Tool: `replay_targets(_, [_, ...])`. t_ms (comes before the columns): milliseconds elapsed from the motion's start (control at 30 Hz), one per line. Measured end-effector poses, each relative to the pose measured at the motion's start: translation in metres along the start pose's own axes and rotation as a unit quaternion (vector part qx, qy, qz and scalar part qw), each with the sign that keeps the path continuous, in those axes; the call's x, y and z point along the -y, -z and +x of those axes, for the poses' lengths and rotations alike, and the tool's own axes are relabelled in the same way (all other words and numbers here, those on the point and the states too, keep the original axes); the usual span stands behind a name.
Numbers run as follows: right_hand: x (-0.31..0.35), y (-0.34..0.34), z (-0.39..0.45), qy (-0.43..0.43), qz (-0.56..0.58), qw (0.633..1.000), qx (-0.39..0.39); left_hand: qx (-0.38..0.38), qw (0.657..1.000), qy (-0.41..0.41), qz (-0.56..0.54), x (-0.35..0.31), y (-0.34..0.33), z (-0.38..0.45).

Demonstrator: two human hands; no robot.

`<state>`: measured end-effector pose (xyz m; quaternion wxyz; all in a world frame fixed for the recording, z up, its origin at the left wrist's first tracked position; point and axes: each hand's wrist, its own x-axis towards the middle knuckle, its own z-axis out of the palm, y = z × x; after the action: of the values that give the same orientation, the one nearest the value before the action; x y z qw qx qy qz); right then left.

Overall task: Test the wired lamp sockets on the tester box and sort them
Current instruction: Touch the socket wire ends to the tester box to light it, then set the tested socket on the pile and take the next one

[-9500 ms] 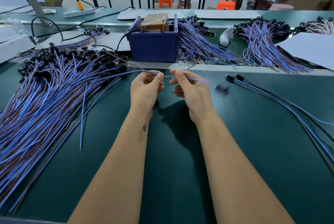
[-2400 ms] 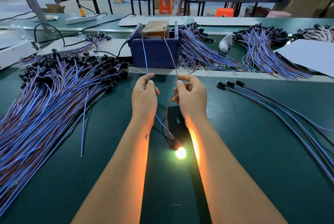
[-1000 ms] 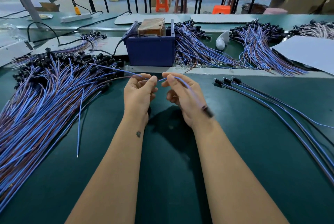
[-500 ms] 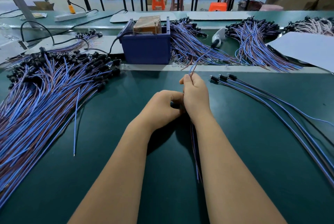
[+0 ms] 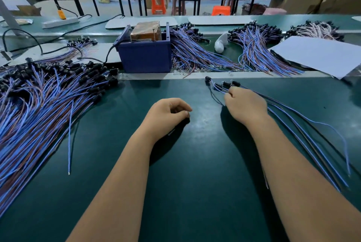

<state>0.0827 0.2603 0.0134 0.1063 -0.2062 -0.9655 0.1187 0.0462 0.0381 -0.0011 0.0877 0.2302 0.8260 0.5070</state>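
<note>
Wired lamp sockets (image 5: 224, 85) are lying on the green worktop (image 5: 195, 163) at our right, where our right hand (image 5: 245, 105) is pinching their blue wires with curled fingers. Our left hand (image 5: 168, 113) is resting loosely curled, holding nothing. The untested pile (image 5: 48, 93) is lying left of the blue tester box (image 5: 145, 57).

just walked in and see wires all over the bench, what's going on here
A person is working through wired lamp sockets at a green bench. The right hand grips the wires of a small group of sockets lying on the right side. The left hand rests loosely curled on the mat, holding nothing. A big pile of sockets lies on the left, and the blue tester box sits behind, with nothing touching its contacts.
</note>
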Motion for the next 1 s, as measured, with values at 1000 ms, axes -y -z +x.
replay_targets(1000, [0.119, -0.05, -0.026, 0.071, 0.142, 0.987, -0.019, -0.34, 0.882, 0.191, 0.265, 0.017, 0.046, -0.004])
